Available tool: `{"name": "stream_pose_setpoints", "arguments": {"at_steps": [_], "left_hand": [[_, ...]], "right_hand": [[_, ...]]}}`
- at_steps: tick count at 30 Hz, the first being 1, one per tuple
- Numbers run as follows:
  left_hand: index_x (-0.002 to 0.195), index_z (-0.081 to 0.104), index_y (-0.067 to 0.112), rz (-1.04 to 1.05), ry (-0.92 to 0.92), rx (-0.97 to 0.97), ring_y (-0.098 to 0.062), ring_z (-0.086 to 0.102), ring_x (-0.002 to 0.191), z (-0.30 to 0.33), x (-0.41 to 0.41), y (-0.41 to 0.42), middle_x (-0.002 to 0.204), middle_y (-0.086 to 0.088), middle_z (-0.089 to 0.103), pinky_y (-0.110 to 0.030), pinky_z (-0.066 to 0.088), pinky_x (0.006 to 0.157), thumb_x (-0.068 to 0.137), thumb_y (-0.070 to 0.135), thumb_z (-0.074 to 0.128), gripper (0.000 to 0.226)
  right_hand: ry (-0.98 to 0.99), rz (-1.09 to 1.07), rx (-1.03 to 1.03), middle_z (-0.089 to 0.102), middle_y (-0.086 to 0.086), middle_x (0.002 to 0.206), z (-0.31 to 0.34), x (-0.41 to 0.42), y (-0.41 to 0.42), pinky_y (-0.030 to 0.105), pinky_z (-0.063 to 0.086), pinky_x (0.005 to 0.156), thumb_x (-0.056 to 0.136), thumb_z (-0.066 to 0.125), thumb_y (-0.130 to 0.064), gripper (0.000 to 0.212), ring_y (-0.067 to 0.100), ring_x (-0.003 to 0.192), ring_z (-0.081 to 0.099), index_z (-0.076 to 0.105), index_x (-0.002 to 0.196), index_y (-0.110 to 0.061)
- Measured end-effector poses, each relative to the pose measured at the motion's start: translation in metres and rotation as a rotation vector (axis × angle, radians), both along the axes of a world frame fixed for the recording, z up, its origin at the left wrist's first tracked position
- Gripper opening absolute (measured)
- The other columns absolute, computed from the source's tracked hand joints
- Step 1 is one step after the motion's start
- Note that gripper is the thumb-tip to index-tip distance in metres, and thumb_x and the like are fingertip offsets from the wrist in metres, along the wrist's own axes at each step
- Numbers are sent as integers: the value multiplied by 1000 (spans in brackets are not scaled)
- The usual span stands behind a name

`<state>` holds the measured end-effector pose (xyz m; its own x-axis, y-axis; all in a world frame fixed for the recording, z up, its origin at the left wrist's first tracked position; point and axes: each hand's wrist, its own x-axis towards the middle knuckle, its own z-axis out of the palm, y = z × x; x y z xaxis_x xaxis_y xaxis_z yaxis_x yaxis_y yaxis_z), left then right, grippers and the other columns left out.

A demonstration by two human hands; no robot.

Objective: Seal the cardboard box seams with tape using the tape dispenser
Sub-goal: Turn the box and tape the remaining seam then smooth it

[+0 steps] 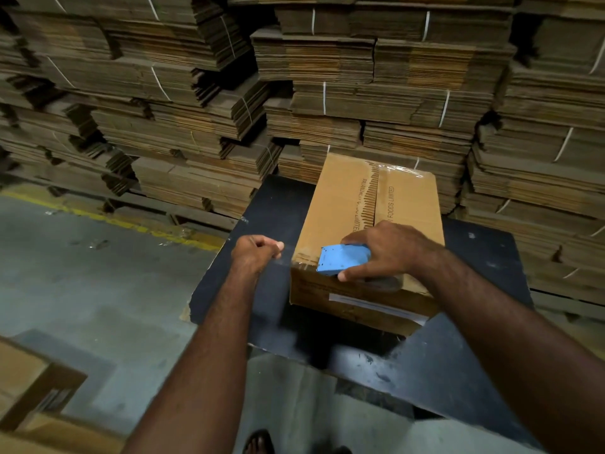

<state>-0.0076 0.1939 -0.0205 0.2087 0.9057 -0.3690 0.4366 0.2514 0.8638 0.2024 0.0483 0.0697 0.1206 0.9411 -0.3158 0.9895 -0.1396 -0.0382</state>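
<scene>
A brown cardboard box (340, 198) lies on a black table (458, 365), its top flaps closed and clear tape running along the centre seam. My right hand (389, 247) grips a blue tape dispenser (342, 259) pressed on the box's near top edge. A strip of clear tape (288, 255) stretches left from the dispenser to my left hand (257, 253), which pinches the tape's free end just left of the box's near corner.
Tall stacks of flattened, strapped cardboard (327, 77) wall off the far side and right. A grey concrete floor with a yellow line (108, 217) lies to the left. Another cardboard piece (29, 388) sits at lower left. A sandalled foot (258, 442) shows below.
</scene>
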Motion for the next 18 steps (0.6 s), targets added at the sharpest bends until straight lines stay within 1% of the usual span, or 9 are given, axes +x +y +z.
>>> {"name": "stream_pose_setpoints", "arguments": {"at_steps": [4, 5, 8, 10, 12, 14, 15, 16, 18], "left_hand": [[72, 71, 12, -42, -72, 3, -13, 69, 76, -7, 2, -1, 72, -4, 73, -30, 52, 82, 83, 13, 79, 13], [71, 69, 11, -54, -94, -12, -10, 68, 69, -10, 3, -3, 68, -5, 71, -28, 51, 78, 84, 10, 77, 15], [89, 69, 0, -87, -143, -46, 6, 53, 41, -16, 6, -15, 71, -7, 65, -12, 42, 48, 89, 3, 69, 3], [99, 67, -4, -81, -189, -50, 5, 47, 34, -21, 9, -20, 74, -9, 62, -6, 33, 37, 92, 0, 64, 8], [98, 67, 0, -125, -157, -7, 3, 53, 45, -26, 7, -16, 76, -7, 63, -12, 42, 48, 92, 7, 67, 9], [102, 66, 18, -239, 107, 99, -8, 61, 67, -39, 1, -11, 81, -3, 67, -22, 45, 68, 89, 23, 72, 16], [107, 64, 25, -242, 214, 155, -15, 63, 76, -46, -5, -10, 85, -3, 69, -25, 44, 72, 88, 25, 71, 20], [113, 65, 25, -187, 212, 217, -20, 65, 84, -48, -10, -12, 91, -4, 72, -26, 45, 74, 89, 19, 67, 25], [126, 64, 15, -83, 0, 348, -20, 67, 103, -45, -15, -18, 113, -4, 72, -27, 50, 85, 88, 0, 55, 42]], "right_hand": [[-34, 7, -27, 63, -8, 112, -2, -4, 8, 33, 49, 72, 70, 50, -89, 87, 17, 98, 55, 49, 140, -37], [-45, 13, -32, 63, -9, 108, -3, -4, 9, 33, 50, 72, 69, 49, -89, 87, 16, 96, 56, 50, 138, -38], [-58, 16, -55, 63, -11, 104, -4, -7, 14, 35, 53, 74, 67, 48, -90, 84, 15, 93, 56, 53, 134, -39], [-56, 11, -64, 62, -13, 100, -4, -7, 17, 36, 54, 75, 66, 47, -90, 82, 14, 91, 56, 54, 131, -41], [-50, 1, -72, 62, -14, 100, -4, -7, 18, 36, 53, 74, 66, 48, -91, 81, 13, 91, 56, 54, 130, -42], [-52, -11, -80, 62, -13, 102, -4, -6, 19, 34, 52, 73, 66, 49, -90, 81, 13, 91, 56, 53, 131, -43], [-51, -16, -81, 62, -13, 102, -5, -6, 19, 33, 52, 73, 67, 50, -90, 80, 13, 91, 55, 53, 132, -43], [-51, -16, -79, 62, -13, 101, -6, -6, 19, 34, 52, 74, 67, 50, -90, 81, 13, 91, 55, 53, 132, -43], [-46, -18, -78, 62, -14, 100, -7, -6, 19, 34, 53, 74, 65, 49, -91, 82, 12, 90, 56, 53, 132, -42]]}}
